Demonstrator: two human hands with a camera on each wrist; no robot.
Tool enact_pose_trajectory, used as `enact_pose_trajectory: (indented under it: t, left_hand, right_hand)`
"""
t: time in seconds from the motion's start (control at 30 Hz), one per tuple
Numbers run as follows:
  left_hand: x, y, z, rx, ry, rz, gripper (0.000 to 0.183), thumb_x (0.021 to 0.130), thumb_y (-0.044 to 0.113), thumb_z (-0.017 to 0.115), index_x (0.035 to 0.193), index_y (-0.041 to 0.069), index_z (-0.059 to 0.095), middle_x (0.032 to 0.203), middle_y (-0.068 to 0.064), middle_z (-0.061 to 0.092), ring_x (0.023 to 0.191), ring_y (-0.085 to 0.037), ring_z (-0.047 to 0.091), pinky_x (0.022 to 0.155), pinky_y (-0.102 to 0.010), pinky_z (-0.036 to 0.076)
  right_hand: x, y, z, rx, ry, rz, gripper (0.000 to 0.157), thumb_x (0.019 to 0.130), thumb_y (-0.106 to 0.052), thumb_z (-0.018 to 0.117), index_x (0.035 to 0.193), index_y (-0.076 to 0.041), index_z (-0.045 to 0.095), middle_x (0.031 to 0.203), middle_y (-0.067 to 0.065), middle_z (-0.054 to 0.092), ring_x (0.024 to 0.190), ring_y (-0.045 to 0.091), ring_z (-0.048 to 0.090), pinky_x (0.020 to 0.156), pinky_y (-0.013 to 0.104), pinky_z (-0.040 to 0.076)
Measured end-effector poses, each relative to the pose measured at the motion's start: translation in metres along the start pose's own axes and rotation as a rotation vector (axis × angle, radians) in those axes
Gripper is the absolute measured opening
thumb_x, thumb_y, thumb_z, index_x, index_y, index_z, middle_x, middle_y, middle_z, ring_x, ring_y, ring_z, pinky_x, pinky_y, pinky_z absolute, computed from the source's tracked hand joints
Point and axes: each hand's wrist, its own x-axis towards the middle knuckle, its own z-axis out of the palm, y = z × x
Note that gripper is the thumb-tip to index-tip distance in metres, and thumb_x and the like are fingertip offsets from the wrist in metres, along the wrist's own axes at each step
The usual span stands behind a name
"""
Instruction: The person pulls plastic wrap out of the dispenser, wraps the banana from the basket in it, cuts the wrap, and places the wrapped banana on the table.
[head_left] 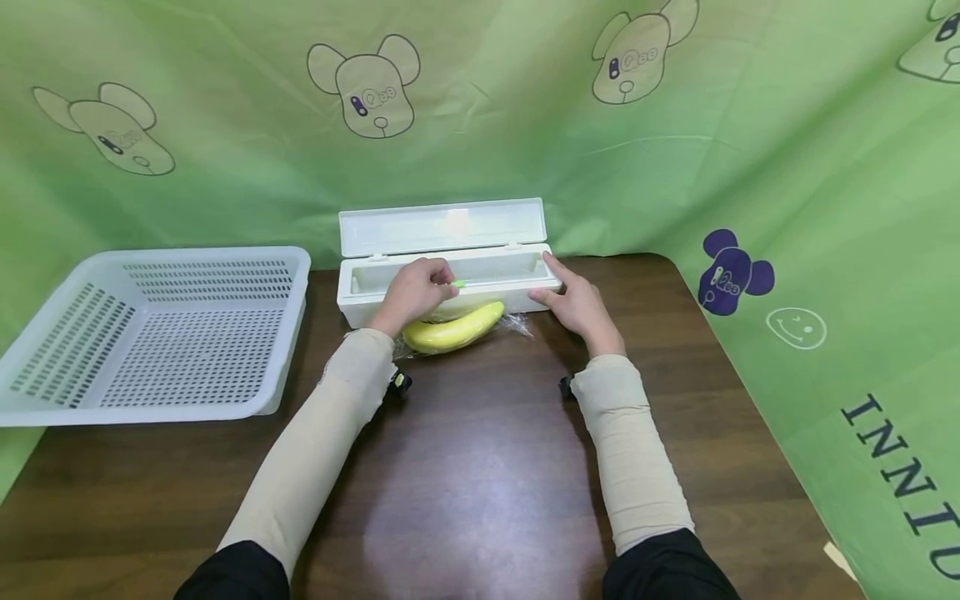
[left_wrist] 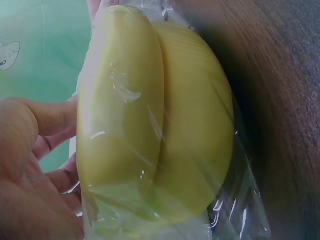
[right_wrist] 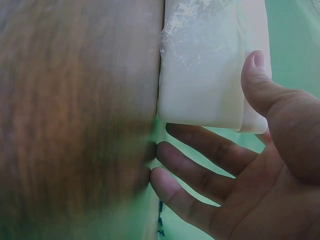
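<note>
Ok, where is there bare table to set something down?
The table is bare between left sleeve and right sleeve, nearer than the bananas; also between right sleeve and the green cloth. It's crowded at the white box: bananas close in front, left hand over it, right hand gripping its right end.

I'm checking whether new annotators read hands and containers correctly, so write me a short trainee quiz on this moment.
1. Choose one: the lid of the long white box is (a) shut, (b) open, (c) underneath it.
2. True or false: the plastic-wrapped bananas lie inside the box.
3. What colour is the small item at the fingertips of the left hand?

Key: 1. b. 2. False; they lie in front of it. 3. Green.
</note>
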Motion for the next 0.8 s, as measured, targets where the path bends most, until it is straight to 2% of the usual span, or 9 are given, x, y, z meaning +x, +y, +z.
enact_pose_trajectory:
  t: [0.3, 0.57, 0.8]
  left_hand:
    - [-0.002, -0.008, -0.004, 0.010, 0.018, 0.012, 0.012, 0.095, 0.023, 0.070, 0.096, 0.012, 0.067, 0.107, -0.007, 0.064, 0.101, -0.025, 0.057, 0.092, -0.043, 0.045]
    - [-0.008, -0.012, -0.006, -0.002, 0.032, -0.012, 0.012, 0.095, 0.023, 0.070, 0.099, 0.011, 0.067, 0.107, -0.008, 0.063, 0.100, -0.026, 0.056, 0.092, -0.044, 0.045]
    - [-0.014, -0.018, -0.011, 0.005, 0.055, -0.031, 0.014, 0.095, 0.022, 0.070, 0.102, 0.011, 0.068, 0.112, -0.009, 0.064, 0.106, -0.028, 0.057, 0.096, -0.045, 0.044]
  right_hand:
    - [0.002, -0.001, 0.000, -0.004, 0.005, -0.008, 0.075, 0.098, -0.044, 0.066, 0.160, -0.032, 0.026, 0.160, 0.016, 0.030, 0.144, 0.043, 0.029, 0.116, 0.055, 0.025]
    - [0.001, 0.001, 0.000, 0.007, -0.002, -0.001, 0.076, 0.097, -0.045, 0.065, 0.160, -0.033, 0.025, 0.161, 0.017, 0.029, 0.145, 0.044, 0.027, 0.116, 0.056, 0.024]
    - [0.002, 0.002, 0.001, 0.001, 0.000, -0.002, 0.076, 0.097, -0.046, 0.065, 0.161, -0.033, 0.025, 0.161, 0.016, 0.029, 0.145, 0.043, 0.028, 0.116, 0.055, 0.023]
